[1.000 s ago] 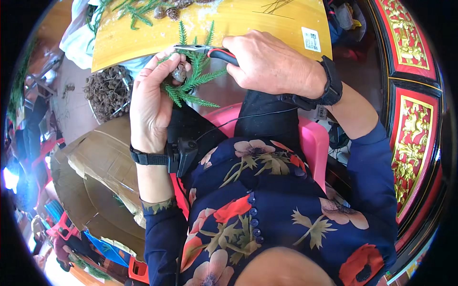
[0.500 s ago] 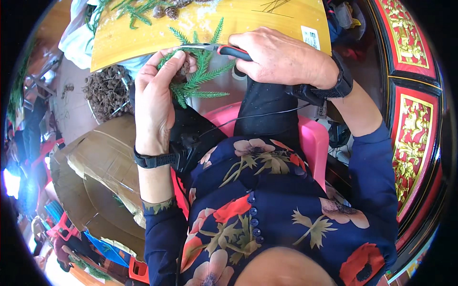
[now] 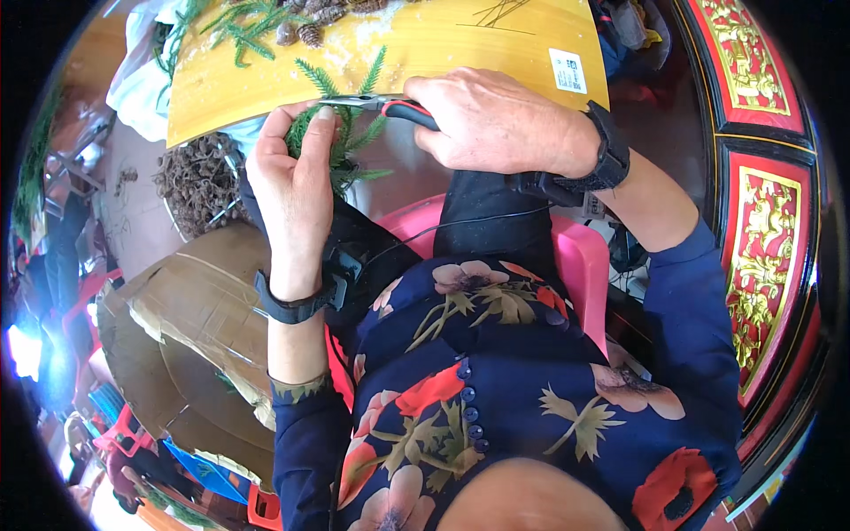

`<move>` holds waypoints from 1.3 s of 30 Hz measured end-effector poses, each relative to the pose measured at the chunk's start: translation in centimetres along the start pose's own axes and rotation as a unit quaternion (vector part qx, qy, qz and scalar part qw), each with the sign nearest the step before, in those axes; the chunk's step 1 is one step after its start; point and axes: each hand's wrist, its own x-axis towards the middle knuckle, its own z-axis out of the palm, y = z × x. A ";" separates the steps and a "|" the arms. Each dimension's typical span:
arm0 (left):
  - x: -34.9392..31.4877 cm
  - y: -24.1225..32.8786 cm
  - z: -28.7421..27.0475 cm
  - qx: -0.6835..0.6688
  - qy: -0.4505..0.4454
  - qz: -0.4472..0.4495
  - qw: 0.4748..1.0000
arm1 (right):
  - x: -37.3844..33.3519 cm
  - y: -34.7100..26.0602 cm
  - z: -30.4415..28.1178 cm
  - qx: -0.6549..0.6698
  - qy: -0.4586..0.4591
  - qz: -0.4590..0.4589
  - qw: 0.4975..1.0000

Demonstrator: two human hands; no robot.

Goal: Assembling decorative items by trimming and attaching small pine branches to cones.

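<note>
My left hand [image 3: 297, 190] grips a bunch of green conifer sprigs [image 3: 354, 142] just below the edge of a yellow table [image 3: 443, 44]. My right hand [image 3: 500, 124] is closed on the red and black handles of metal pliers [image 3: 390, 108], whose jaws point left and reach the sprigs near my left fingertips. A black band sits on each wrist. I am seated on a pink plastic chair [image 3: 575, 265].
More green sprigs and pine cones [image 3: 301, 22] lie on the yellow table's far side. A basket of dry brown twigs [image 3: 199, 181] stands to my left, with flattened cardboard [image 3: 186, 327] below it. A red and gold carved panel [image 3: 761, 203] runs along the right.
Both hands have moved up toward the table edge with the sprigs and pliers. My left hand has turned so its back faces the camera and covers more of the sprigs.
</note>
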 end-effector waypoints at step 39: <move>0.5 -0.1 -0.6 -0.135 -0.023 -0.084 0.987 | 6.0 7.9 -13.5 0.365 0.208 0.176 0.890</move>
